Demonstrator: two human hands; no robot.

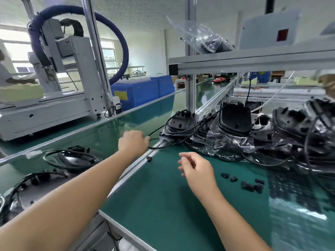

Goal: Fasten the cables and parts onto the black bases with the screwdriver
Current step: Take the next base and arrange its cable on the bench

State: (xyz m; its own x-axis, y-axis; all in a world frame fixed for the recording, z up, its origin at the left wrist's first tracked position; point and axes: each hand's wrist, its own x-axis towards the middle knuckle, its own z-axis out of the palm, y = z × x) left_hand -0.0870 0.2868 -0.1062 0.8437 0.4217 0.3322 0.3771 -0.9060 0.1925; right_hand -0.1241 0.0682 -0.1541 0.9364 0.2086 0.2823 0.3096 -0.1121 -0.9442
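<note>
Several black bases with cables, some in clear bags, are piled on the green mat at the right; the nearest base [182, 123] lies on top of its bag. A black cable [156, 130] runs from that base toward my left hand [133, 143], which reaches out over the metal rail with fingers curled at the cable's end. My right hand [196, 169] hovers over the mat with loosely bent fingers and holds nothing. Several small black parts [247, 184] lie on the mat to its right. No screwdriver is in view.
Two more black bases with cables [72, 157] lie on the conveyor belt at the left. A metal rail [132, 169] separates belt and mat. A white machine [54, 98] stands beyond the belt. An overhead shelf [253, 62] holds a plastic bag.
</note>
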